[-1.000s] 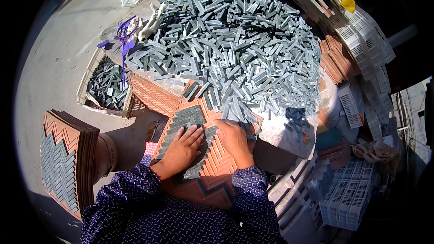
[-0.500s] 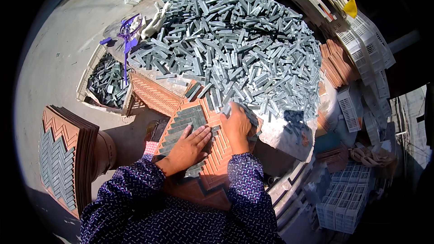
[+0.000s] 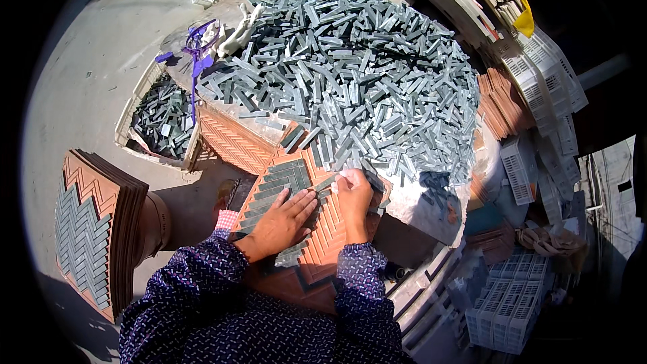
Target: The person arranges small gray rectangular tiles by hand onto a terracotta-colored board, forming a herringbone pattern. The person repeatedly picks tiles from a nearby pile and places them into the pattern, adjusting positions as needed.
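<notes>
Grey tile strips going into an orange herringbone mould under your two hands.

Your left hand (image 3: 280,224) lies flat and open, fingers spread, pressing on the grey strips (image 3: 269,185) already seated in the orange mould (image 3: 330,229); it holds nothing. Your right hand (image 3: 354,195) sits just beside it, toward the far edge of the mould, fingertips pinched on what looks like one strip, though the grip is too small to tell for sure. The empty grooves run diagonally under and right of that hand, so the right hand is the nearer one. Straight beyond it, touching the mould's far edge, spreads the big heap of loose strips (image 3: 364,74) on the worktop (image 3: 431,209). Filled moulds (image 3: 94,229) stand stacked at your left, and white crates (image 3: 505,303) at your right.
</notes>
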`<state>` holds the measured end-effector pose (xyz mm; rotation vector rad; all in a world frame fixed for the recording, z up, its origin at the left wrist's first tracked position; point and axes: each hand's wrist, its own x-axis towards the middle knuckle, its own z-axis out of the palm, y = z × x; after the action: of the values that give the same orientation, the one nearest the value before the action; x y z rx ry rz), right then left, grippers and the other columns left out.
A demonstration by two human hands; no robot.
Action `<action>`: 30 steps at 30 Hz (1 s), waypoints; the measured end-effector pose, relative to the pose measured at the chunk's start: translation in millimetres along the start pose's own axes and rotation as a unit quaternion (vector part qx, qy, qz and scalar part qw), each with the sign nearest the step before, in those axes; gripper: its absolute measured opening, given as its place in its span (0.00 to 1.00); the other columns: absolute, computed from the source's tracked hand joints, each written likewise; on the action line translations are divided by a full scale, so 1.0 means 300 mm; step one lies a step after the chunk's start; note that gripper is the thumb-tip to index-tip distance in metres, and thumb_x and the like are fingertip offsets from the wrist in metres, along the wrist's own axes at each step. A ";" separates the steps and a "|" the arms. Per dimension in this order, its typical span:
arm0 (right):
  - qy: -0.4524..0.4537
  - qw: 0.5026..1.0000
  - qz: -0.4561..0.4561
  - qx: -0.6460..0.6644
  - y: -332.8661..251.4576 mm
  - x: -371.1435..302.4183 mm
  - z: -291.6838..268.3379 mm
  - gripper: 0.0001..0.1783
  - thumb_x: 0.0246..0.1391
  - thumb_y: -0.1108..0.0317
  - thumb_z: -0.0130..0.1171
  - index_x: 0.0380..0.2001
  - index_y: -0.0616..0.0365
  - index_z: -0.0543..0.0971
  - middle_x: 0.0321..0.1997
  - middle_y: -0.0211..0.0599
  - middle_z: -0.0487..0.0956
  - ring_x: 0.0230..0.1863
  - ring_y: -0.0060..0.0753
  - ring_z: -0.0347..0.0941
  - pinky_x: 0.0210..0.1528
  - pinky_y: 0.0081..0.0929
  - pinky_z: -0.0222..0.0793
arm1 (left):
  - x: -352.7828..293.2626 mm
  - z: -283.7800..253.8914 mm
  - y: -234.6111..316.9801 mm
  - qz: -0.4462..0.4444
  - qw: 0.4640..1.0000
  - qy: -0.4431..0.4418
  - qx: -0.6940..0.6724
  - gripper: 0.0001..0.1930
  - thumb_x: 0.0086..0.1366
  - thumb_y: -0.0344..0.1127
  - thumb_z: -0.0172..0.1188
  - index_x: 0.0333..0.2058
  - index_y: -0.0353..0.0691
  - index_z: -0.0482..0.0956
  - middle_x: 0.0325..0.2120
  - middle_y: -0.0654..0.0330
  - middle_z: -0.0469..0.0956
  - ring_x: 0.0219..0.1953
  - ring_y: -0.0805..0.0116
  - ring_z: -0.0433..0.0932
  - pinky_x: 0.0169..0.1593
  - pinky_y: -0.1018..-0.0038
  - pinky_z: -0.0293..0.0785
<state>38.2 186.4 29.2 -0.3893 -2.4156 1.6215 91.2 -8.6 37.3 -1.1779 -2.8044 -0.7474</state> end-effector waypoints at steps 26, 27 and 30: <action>-0.015 0.910 -0.112 -0.398 -0.109 -0.130 -0.117 0.12 0.44 0.71 0.66 0.33 0.56 0.76 0.36 0.43 0.74 0.38 0.55 0.74 0.36 0.45 0.70 | 0.028 0.010 -0.029 -0.007 1.000 -0.006 0.018 0.38 0.62 0.53 0.54 0.64 0.34 0.57 0.66 0.52 0.55 0.68 0.58 0.53 0.69 0.56 0.45; -0.008 0.915 -0.133 -0.380 -0.099 -0.121 -0.121 0.11 0.44 0.71 0.65 0.32 0.57 0.76 0.36 0.43 0.74 0.38 0.55 0.73 0.36 0.45 0.70 | 0.027 0.007 -0.029 -0.008 1.000 -0.009 0.025 0.38 0.62 0.53 0.53 0.64 0.34 0.57 0.66 0.52 0.55 0.68 0.58 0.53 0.69 0.56 0.45; -0.013 0.916 -0.234 -0.326 -0.130 -0.097 -0.096 0.04 0.48 0.73 0.61 0.30 0.59 0.77 0.34 0.43 0.74 0.38 0.52 0.73 0.37 0.43 0.70 | 0.030 0.008 -0.026 -0.007 0.999 -0.009 0.037 0.38 0.63 0.54 0.52 0.64 0.34 0.57 0.66 0.52 0.55 0.68 0.58 0.53 0.69 0.56 0.45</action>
<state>70.7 187.9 75.4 0.1246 -2.7317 0.6079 79.9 -6.3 33.5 -1.1606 -2.8298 -0.6306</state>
